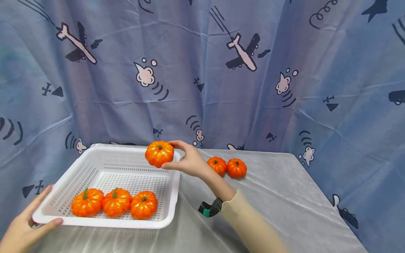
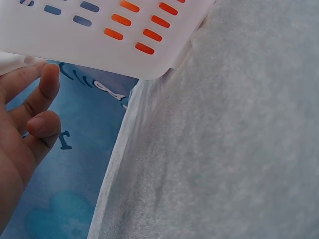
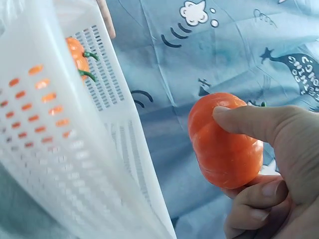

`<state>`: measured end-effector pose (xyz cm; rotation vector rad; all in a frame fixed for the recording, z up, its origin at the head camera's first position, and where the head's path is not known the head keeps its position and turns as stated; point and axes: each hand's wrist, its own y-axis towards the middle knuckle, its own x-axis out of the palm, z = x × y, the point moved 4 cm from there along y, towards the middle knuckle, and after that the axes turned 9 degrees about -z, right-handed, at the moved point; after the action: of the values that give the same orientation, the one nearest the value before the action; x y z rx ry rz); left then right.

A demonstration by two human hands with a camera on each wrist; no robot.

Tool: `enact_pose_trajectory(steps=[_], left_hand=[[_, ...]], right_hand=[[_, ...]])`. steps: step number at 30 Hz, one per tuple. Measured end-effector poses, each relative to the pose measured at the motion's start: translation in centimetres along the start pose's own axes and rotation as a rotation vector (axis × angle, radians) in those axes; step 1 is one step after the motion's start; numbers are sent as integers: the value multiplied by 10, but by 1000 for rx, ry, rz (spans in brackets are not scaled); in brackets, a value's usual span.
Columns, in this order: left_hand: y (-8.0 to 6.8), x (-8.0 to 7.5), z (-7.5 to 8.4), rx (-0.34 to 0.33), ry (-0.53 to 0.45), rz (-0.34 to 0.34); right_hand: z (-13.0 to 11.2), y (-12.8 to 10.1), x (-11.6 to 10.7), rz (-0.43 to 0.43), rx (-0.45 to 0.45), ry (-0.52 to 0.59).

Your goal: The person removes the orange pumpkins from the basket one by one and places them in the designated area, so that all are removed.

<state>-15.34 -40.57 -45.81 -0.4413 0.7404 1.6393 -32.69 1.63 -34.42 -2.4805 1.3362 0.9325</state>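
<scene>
Entry, as I read it: three pumpkins (image 1: 114,203) already lie in the white basket (image 1: 104,154); a fourth, the held pumpkin (image 1: 159,153), hangs over its far right corner, pinched in my right hand (image 1: 189,162) grip. Two loose pumpkins (image 1: 226,167) wait on the tabletop (image 1: 284,196) just beyond that grip. My left hand (image 1: 22,225) clasps the basket's near left corner. Airplane-print cloth (image 1: 202,70) behind; I judge nothing bars the way.
</scene>
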Motion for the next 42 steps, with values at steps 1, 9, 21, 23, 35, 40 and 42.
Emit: enact_pose_trajectory(steps=[1, 9, 21, 23, 35, 40, 42], left_hand=[[0, 0, 0, 5, 3, 2], [0, 1, -3, 13, 13, -4], [-2, 2, -12, -1, 32, -1], [-3, 2, -11, 4, 37, -1], [0, -1, -7, 30, 58, -3], [0, -2, -4, 45, 44, 14], [-1, -3, -1, 48, 44, 19]], right_hand=[[3, -4, -4, 12, 6, 2], [32, -36, -28, 85, 90, 40], [74, -81, -52, 195, 174, -8], [81, -87, -54, 204, 174, -8], [116, -128, -66, 243, 217, 22], [128, -138, -64, 230, 281, 26], [132, -140, -62, 226, 289, 25]])
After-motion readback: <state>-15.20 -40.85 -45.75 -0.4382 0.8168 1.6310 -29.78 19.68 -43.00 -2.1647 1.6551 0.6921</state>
